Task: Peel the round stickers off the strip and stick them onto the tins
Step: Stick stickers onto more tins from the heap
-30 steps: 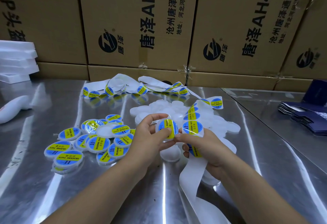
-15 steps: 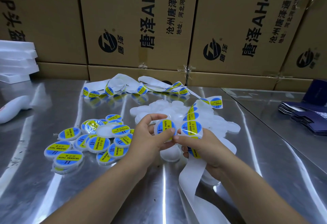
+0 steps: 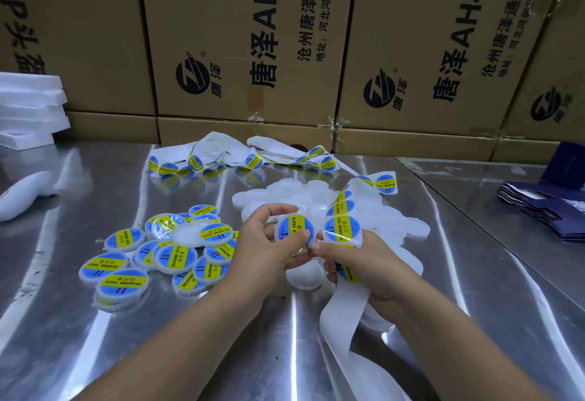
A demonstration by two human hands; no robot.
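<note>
At frame centre the left grip point(image 3: 262, 245) clasps a tin point(image 3: 277, 232) face-up, likely so the right grip point(image 3: 367, 264), curled round the sticker strip point(image 3: 339, 310), can thumb its label point(image 3: 296, 226) flat.

Roughly fifteen labelled tins point(image 3: 175, 258), an uncounted heap of blank tins point(image 3: 285, 187), four tall cartons point(image 3: 237, 36), four foam slabs point(image 3: 28, 106).

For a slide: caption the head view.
Left hand holds a labelled tin; right hand grips the sticker strip, touching the tin.

Head-worn view, forward-down, close over table point(image 3: 79, 337)
</note>
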